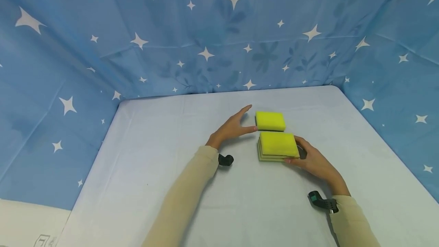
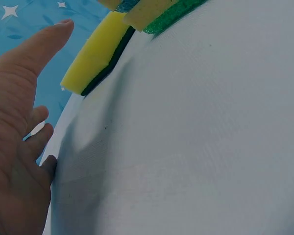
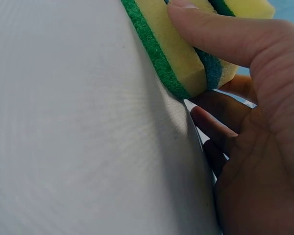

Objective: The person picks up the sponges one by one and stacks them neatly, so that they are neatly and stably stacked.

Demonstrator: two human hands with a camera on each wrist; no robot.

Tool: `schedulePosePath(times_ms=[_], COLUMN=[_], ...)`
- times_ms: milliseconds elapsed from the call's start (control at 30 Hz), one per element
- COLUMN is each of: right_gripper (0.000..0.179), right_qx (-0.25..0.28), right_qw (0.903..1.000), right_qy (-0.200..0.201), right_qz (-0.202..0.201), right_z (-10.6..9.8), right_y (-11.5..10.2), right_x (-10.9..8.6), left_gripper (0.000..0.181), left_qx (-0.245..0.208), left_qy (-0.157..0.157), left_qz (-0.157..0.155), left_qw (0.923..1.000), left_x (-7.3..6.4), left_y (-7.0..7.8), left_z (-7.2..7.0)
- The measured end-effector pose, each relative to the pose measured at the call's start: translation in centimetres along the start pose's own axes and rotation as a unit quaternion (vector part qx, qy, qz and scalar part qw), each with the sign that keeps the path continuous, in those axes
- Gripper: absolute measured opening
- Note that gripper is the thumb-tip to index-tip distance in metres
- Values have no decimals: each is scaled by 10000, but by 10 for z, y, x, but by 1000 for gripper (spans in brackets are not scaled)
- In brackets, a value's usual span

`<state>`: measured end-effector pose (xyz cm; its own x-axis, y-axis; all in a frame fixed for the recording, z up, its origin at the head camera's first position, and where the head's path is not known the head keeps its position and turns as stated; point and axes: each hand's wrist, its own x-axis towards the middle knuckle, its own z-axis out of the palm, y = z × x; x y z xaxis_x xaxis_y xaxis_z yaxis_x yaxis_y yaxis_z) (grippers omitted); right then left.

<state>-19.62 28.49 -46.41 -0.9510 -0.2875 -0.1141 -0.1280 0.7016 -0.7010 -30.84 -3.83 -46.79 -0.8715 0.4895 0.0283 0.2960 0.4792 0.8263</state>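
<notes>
Two sponges are stacked near the right of the table. The lower sponge (image 3: pixel 166 44) lies on its green scouring pad, and the upper sponge (image 1: pixel 278 144) has a blue pad beneath its yellow foam. My right hand (image 1: pixel 313 160) holds the right end of the upper sponge, thumb along the near side and fingers behind. Just beyond the stack lies a single yellow sponge (image 1: pixel 270 120), dark green pad down. My left hand (image 1: pixel 233 127) is left of it with thumb and fingers spread, holding nothing. Its thumb tip overlaps that sponge's near left corner in the head view.
A white cloth covers the table (image 1: pixel 154 163). Blue star-printed curtains (image 1: pixel 205 33) hang along the back and both sides. Dark camera mounts sit at both wrists, the left one (image 1: pixel 225 159) close over the cloth. A pale printed box (image 1: pixel 31 224) shows at lower left.
</notes>
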Motion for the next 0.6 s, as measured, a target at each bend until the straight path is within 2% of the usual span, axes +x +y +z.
schedulePosePath(times_ms=[267,433,600], right_gripper=[106,106,105], right_qx=[71,55,64], right_qw=[9999,9999,9999], right_qy=[-67,-65,-50], right_qz=[138,143,121], right_z=[0,0,1], right_y=[1,2,4], right_x=[1,1,2], left_gripper=[102,101,98], left_qx=[118,726,1357], left_qy=[-146,-156,-96], left_qz=[-91,-73,-56], left_qw=[9998,9972,9907], left_x=[10,15,19], left_y=[1,5,10], left_z=[6,10,15])
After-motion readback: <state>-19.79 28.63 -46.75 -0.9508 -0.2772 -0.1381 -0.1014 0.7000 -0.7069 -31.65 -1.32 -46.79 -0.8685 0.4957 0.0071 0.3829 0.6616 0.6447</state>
